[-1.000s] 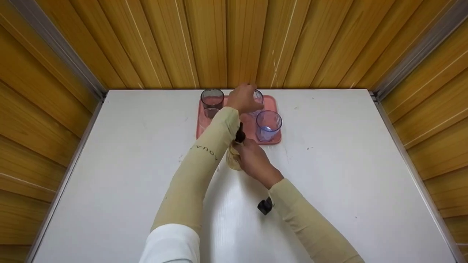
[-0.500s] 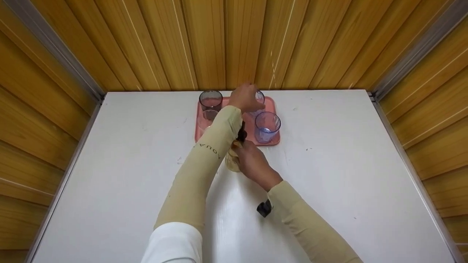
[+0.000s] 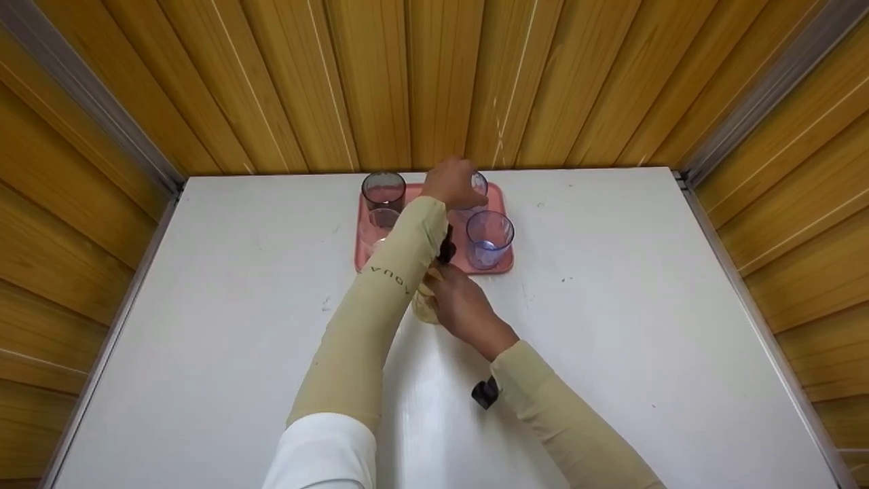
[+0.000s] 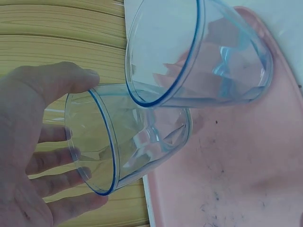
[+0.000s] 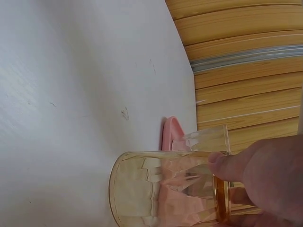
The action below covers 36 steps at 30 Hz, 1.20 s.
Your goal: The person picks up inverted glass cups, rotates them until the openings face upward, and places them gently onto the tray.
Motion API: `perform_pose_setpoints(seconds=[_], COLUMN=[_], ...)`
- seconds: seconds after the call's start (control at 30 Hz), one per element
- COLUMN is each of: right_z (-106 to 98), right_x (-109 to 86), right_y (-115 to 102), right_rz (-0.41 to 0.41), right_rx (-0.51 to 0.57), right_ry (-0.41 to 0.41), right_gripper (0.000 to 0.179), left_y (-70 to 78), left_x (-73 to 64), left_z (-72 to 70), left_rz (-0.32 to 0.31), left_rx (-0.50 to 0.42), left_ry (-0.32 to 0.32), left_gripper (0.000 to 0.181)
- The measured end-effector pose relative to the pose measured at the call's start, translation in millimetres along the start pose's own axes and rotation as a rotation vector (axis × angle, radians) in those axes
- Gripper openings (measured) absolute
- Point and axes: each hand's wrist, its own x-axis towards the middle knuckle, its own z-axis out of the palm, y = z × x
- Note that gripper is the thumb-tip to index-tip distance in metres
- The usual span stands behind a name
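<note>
My left hand (image 3: pixel 453 183) reaches to the back right of the pink tray (image 3: pixel 505 272). In the left wrist view its thumb and fingers span the rim of a clear tumbler (image 4: pixel 128 156) with a blue rim. Beside it, nearer to me on the tray, stands a second blue-rimmed tumbler (image 3: pixel 490 248). My right hand (image 3: pixel 468 305) pinches the rim of an amber tumbler (image 5: pixel 137 189) in front of the tray. The left forearm partly hides that tumbler in the head view.
On the tray's left side stand a dark grey tumbler (image 3: pixel 383 190) and a colourless tumbler (image 3: pixel 373 231), the latter partly behind the left sleeve. The white table (image 3: pixel 611 305) ends at wood-patterned walls (image 3: pixel 380 81) at the back and sides.
The head view has tilted slightly, so the tray and table sit a little lower and further left. Both hands keep nearly the same places on their tumblers.
</note>
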Motion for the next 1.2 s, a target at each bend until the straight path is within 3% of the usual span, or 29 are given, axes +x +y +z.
perform_pose_setpoints(seconds=[0.2,0.73,1.03,1.2], right_z=[0.8,-0.5,1.6,-0.7], right_x=[-0.9,-0.3,-2.3,-3.1], right_y=[-0.5,-2.5,-1.4,-3.7], right_rz=[-0.016,0.024,0.005,0.042], right_rx=[-0.003,0.0,-0.139,-0.114], right_ry=[0.031,-0.034,-0.025,-0.052], right_gripper=[0.041,0.04,0.031,0.033], left_y=[3.5,10.4,19.8,19.0], left_x=[3.3,11.7,21.3,23.6], left_z=[3.5,14.6,21.0,23.2], left_rz=[0.012,0.008,0.058,0.064], left_rx=[0.042,0.067,0.16,0.179], left_ry=[-0.015,-0.039,-0.038,-0.022], left_gripper=[0.062,0.061,0.064,0.06])
